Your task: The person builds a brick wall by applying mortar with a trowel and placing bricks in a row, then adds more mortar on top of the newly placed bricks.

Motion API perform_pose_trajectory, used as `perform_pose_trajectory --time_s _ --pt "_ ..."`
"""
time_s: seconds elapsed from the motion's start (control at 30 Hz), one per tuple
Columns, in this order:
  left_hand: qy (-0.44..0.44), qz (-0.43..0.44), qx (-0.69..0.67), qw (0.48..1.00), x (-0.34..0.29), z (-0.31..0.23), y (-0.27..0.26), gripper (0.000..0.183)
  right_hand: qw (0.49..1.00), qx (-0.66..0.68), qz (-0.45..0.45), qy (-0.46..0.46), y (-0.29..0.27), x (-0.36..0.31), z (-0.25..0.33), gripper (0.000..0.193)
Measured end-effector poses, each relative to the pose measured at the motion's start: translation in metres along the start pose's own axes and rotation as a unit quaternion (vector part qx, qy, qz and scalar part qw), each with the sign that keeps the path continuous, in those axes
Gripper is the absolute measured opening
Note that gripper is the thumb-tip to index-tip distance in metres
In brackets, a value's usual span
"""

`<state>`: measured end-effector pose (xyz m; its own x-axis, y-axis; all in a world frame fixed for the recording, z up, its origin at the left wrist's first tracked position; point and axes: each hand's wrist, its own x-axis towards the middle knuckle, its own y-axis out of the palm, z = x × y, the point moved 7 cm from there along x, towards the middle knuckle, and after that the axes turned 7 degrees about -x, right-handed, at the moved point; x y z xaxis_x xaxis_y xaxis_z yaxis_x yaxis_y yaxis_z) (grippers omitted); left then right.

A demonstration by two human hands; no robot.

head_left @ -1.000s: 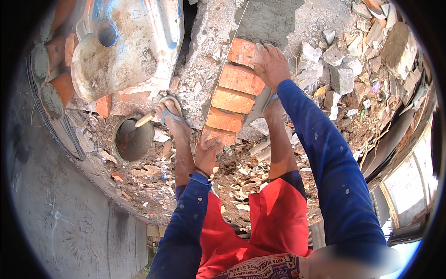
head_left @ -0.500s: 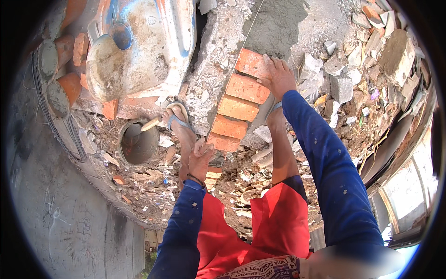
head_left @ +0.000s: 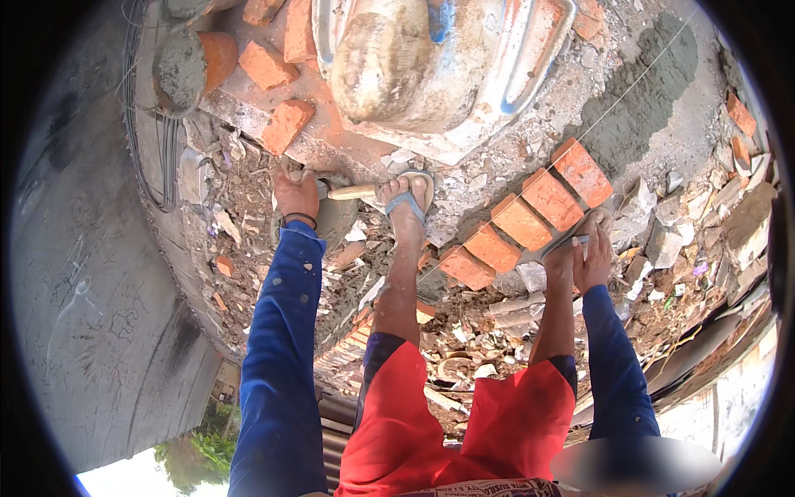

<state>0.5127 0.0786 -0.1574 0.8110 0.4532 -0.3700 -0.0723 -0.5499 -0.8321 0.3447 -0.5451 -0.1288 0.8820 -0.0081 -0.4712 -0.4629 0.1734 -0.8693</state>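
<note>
My row of five orange bricks (head_left: 553, 199) slants up and right from between my feet (head_left: 406, 219), grey mortar (head_left: 650, 99) past its far end. My right hand's (head_left: 593, 253) just beside the row, fingers straightish; left hand's (head_left: 296, 195) curled near a wooden tool handle (head_left: 352, 192), can't tell if either's gripping anything.

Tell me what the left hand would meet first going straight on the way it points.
Most likely the orange-red brick just beyond the left hand in the picture; heights are unclear, so it might pass above.
</note>
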Motion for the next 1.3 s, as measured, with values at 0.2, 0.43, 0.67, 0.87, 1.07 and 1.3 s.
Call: perform_pose_trajectory --time_s 0.2,0.43,0.67,0.87,1.07,1.3 --pt "0.093 0.002 0.269 0.959 0.102 0.030 0.010 0.099 0.989 0.082 0.112 0.048 0.017 -0.062 0.090 0.052" --pt "0.066 0.142 0.319 0.935 0.160 0.051 0.018 0.109 0.971 0.178 0.146 0.065 0.029 -0.047 0.170 0.051" --pt "0.013 0.151 0.090 0.984 0.094 0.025 -0.048 0.078 0.929 0.343 0.132 0.045 -0.027 0.026 0.254 0.053" --pt "-0.418 0.491 -0.494 0.583 -0.093 -0.066 0.003 0.065 0.943 0.293 0.028 -0.152 -0.107 0.075 0.272 0.068" --pt "-0.126 0.663 -0.455 0.581 -0.226 -0.194 0.101 0.054 0.915 0.124 0.048 -0.381 -0.177 0.062 0.223 0.088" --pt "-0.316 0.729 -0.375 0.477 -0.323 -0.286 0.216 0.065 0.975 0.083 0.121 -0.164 -0.151 0.040 0.032 0.092"
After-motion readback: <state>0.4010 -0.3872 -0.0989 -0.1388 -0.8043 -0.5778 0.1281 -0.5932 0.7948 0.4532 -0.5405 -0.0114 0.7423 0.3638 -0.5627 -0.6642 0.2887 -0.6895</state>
